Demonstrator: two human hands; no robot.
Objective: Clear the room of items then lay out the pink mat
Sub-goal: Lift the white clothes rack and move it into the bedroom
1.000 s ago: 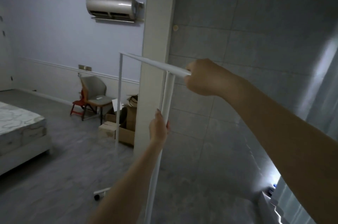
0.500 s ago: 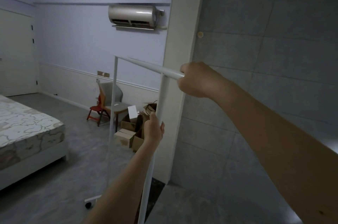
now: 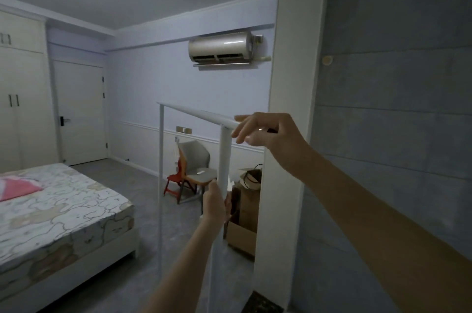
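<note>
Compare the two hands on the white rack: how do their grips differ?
The left hand is wrapped shut around the rack's near upright post; the right hand is at the end of the top bar with fingers spread open. The left hand sits low on the post, the right hand high at the corner. Both are bare and touch the same rack.

The rack [image 3: 196,115] I hold is plain white, its tubes unpatterned. The mattress [image 3: 63,205] wears a pale cream cover with a crackled map-like pattern in beige and grey lines, and a pink cloth [image 3: 18,186] lies on it. The walls [image 3: 153,82] are a soft lilac-white, the door [image 3: 79,110] cream with a black handle. One chair [image 3: 198,159] is grey, the small one [image 3: 176,179] beside it red. The boxes [image 3: 245,225] are brown cardboard, the floor [image 3: 163,256] mottled grey.
</note>
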